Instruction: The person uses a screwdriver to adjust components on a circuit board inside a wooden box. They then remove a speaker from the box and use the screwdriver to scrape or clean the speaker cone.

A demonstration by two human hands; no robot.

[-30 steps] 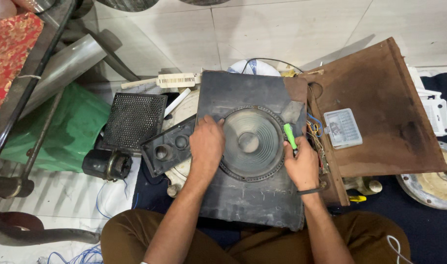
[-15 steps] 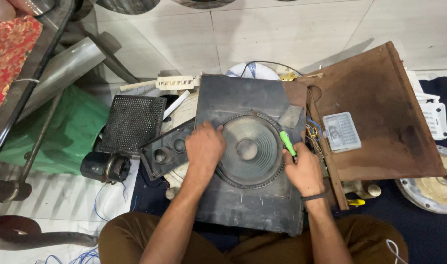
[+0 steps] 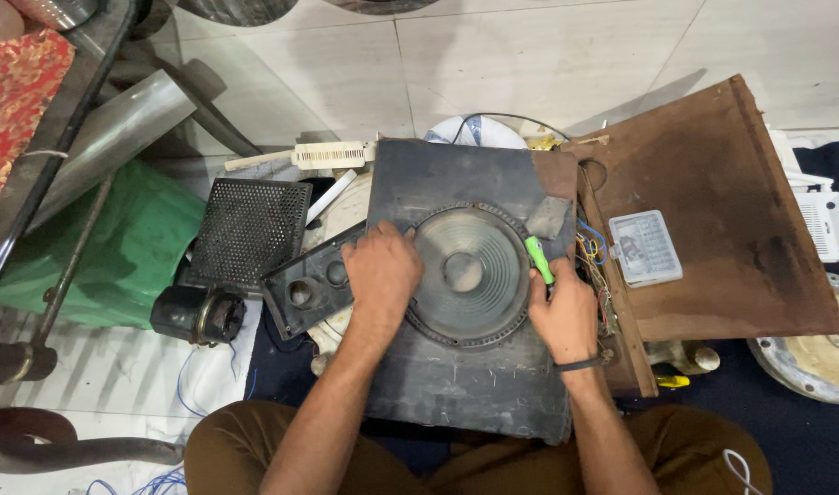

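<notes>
The left hand [image 3: 380, 268] lies flat and open on the left rim of the round speaker [image 3: 470, 273], fingers spread, grasping nothing. The right hand [image 3: 559, 313] is closed around a screwdriver with a green handle [image 3: 539, 259], whose handle stands up at the 3 o'clock edge of the speaker. The speaker sits in the middle of a dark board [image 3: 465, 385], which lies on the floor in front of the person's knees.

At 9 o'clock from the speaker, just beside the left hand, lies a black panel with two round holes [image 3: 305, 291], and further out a black mesh grille [image 3: 247, 234]. At 3 o'clock a brown wooden panel [image 3: 713, 220] carries a small clear plastic box [image 3: 645, 247]; there are small parts inside, too small to tell what. Coloured wires [image 3: 592, 252] show between the board and the wooden panel. At 10 o'clock, far out, is a green bag [image 3: 117, 247].
</notes>
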